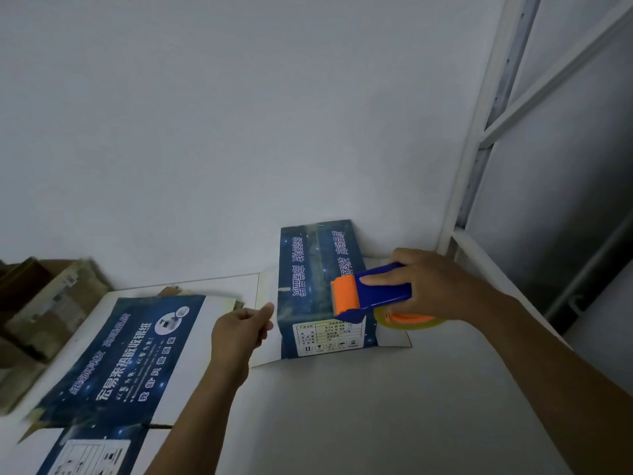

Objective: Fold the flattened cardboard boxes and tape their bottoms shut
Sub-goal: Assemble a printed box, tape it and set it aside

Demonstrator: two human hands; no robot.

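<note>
On the desk [376, 423], taping a light box
Near left lies a flattened box [116, 354]; left grip [239, 329] at the standing box [315, 279] flap, hold unclear; right grip [428, 286] clasps the tape dispenser [373, 293] against it. Cardboard looks stiff but dentable; steady it by the edges.

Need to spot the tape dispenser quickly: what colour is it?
The tape dispenser is blue with an orange front plate, clearest in the head view.
</note>
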